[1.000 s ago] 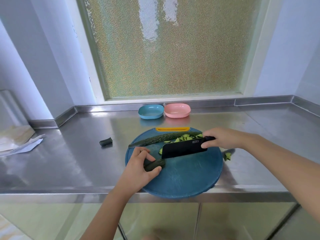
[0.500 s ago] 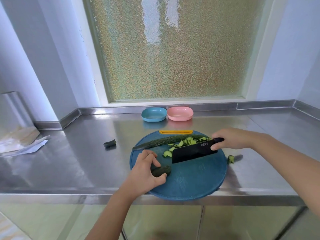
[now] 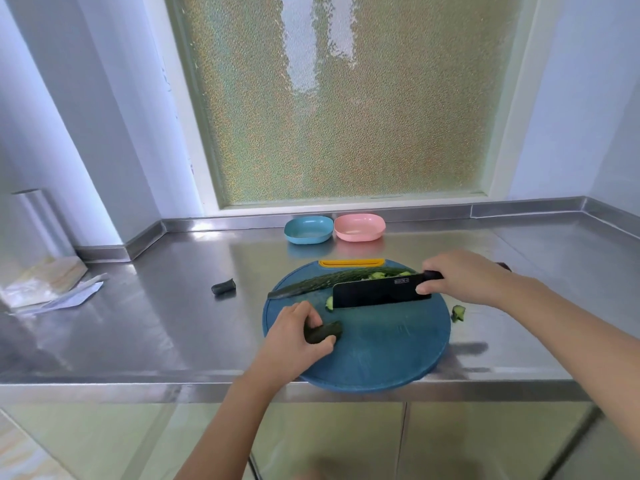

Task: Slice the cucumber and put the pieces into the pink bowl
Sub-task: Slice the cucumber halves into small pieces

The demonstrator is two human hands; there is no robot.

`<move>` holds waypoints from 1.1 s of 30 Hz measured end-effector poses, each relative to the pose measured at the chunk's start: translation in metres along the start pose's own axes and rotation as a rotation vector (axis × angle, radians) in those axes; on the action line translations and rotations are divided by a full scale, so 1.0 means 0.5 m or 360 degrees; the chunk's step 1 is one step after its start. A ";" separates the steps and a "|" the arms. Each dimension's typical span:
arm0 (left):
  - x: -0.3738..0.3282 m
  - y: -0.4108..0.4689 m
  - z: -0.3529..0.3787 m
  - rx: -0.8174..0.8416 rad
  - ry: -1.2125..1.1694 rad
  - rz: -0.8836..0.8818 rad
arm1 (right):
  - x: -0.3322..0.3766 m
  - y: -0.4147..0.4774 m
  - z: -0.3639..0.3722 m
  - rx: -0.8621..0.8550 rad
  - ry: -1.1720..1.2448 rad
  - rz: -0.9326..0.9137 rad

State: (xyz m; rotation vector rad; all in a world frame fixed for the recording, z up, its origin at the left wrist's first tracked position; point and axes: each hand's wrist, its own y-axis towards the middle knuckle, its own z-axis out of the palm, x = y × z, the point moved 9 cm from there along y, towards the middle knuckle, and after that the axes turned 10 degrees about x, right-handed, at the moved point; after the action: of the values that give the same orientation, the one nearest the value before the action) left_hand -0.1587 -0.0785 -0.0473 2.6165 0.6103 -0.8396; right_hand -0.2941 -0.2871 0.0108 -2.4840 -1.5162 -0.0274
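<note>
A round blue cutting board [image 3: 388,355] lies at the counter's front edge. My left hand [image 3: 294,337] grips a short dark cucumber stub [image 3: 323,332] on the board's left side. My right hand [image 3: 460,278] holds the handle of a black cleaver [image 3: 377,292], its blade standing on edge across the board's far half. A long cucumber half [image 3: 311,282] lies behind the blade, with cut pieces [image 3: 375,274] partly hidden by it. One slice [image 3: 329,303] shows at the blade's left end. The pink bowl [image 3: 359,227] sits at the back by the wall.
A blue bowl [image 3: 308,230] stands left of the pink one. A dark cucumber end [image 3: 223,286] lies on the steel counter [image 3: 156,323] left of the board, and a cut piece [image 3: 458,311] lies off the board's right rim. Paper and a bag [image 3: 45,285] sit far left.
The cleaver has shifted toward the far side of the board, now covering most of the cut pieces. My left hand still holds the stub in about the same spot.
</note>
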 end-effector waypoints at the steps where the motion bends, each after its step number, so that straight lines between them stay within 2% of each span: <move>1: -0.004 -0.003 -0.001 -0.0034 0.0017 -0.0040 | 0.012 -0.013 0.006 0.0000 -0.0034 0.0004; 7: -0.037 -0.035 0.016 -0.0292 0.0135 -0.0243 | 0.069 -0.052 0.049 -0.0040 -0.0103 -0.0006; 16: -0.042 -0.051 0.026 -0.0503 0.0039 -0.0131 | 0.104 -0.044 0.103 -0.0005 -0.0005 -0.0159; 24: -0.045 -0.070 0.027 -0.0686 0.0121 -0.0079 | 0.135 -0.011 0.113 0.0232 0.0279 -0.0391; 28: -0.037 -0.065 0.031 -0.0639 0.0127 -0.0140 | 0.141 0.008 0.106 0.0323 0.0253 -0.0399; 33: -0.031 -0.058 0.032 -0.0539 0.0088 -0.0128 | 0.082 0.022 0.081 0.0123 0.0055 -0.0184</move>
State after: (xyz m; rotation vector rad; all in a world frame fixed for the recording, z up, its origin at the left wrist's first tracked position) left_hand -0.1916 -0.0651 -0.0552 2.3261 0.8014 -0.6246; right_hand -0.2695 -0.2476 -0.0252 -2.3225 -1.6130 -0.0306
